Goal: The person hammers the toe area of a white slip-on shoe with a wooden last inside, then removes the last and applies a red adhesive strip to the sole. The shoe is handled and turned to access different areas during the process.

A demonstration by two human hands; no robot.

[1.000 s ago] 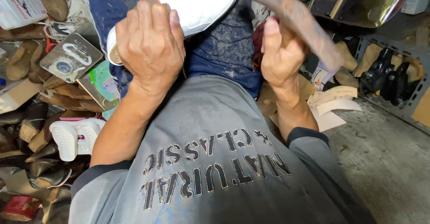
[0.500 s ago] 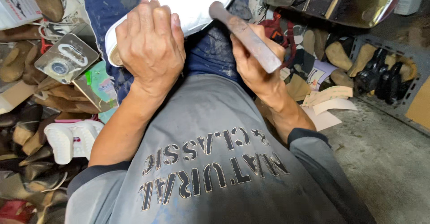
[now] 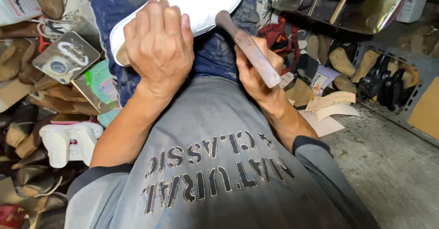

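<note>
A white shoe (image 3: 201, 0) lies across my lap on blue trousers, sole side away from me. My left hand (image 3: 157, 46) presses down over its near end, fingers curled around the heel part. My right hand (image 3: 258, 71) grips a brown wooden handle of a hammer (image 3: 249, 48); the tool's far end meets the shoe's edge, and its head is not clearly visible.
Piles of brown shoe parts and white soles (image 3: 68, 140) crowd the left side. A clear blister pack (image 3: 66, 57) lies above them. Cardboard pattern pieces (image 3: 327, 105) rest on the concrete floor at right, with black shoes (image 3: 386, 87) and shoe lasts behind.
My right hand has brought the hammer down from a raised position at upper right to the shoe's edge. My left hand has kept its hold on the shoe.
</note>
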